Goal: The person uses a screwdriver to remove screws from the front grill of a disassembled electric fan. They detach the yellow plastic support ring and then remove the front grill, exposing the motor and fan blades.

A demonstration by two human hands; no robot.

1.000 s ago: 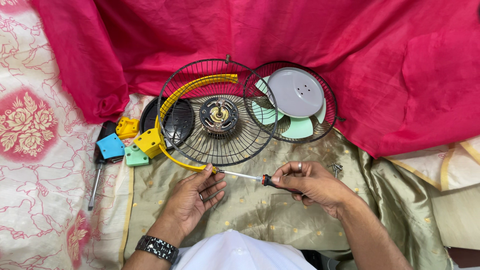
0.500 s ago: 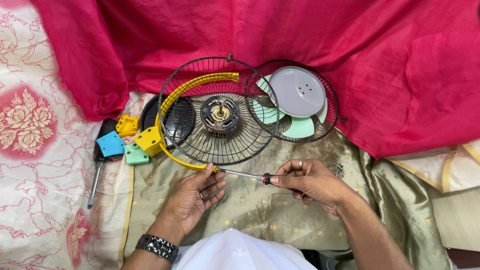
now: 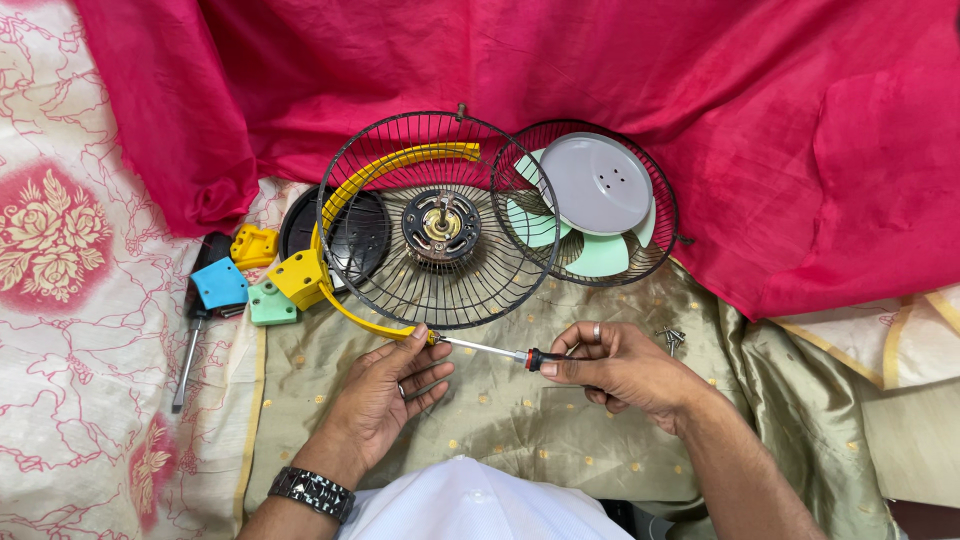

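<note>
A black wire fan guard with a motor hub at its middle lies on the olive cloth. A yellow curved bracket wraps its left side. My left hand rests below the guard, fingertips pressing the bracket's lower end. My right hand grips a screwdriver by its black and orange handle; the tip meets the bracket end beside my left fingers.
A second guard holding green blades and a grey disc lies to the right. A black disc, yellow, blue and green plastic blocks, and another screwdriver lie left. Loose screws sit right. Pink cloth covers the back.
My right hand has shifted its fingers slightly on the screwdriver handle. The tip stays at the bracket end, and my left hand has not moved.
</note>
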